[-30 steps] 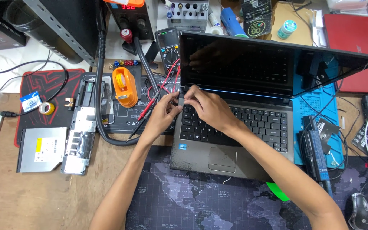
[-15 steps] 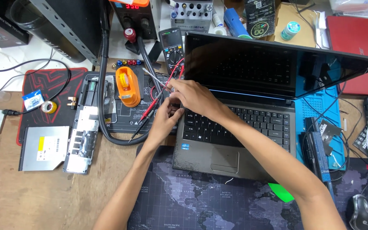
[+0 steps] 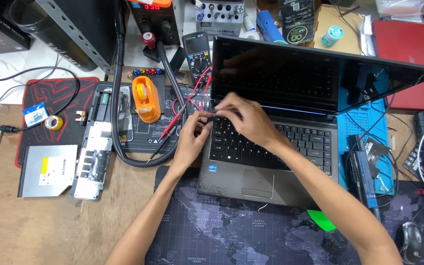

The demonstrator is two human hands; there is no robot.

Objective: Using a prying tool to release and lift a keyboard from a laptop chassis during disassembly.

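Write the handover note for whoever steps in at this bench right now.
Left hand: fingers pinched at the rear left corner of the open laptop, by its hinge; what it pinches is too small to tell.
Right hand: reaching across the keyboard to the same corner, fingertips beside the left hand's.
Red and black probe leads lie just left of the laptop, running to the multimeter.
Optical drive lies out on the desk, far left.
Done and left: cannot be judged from this view.
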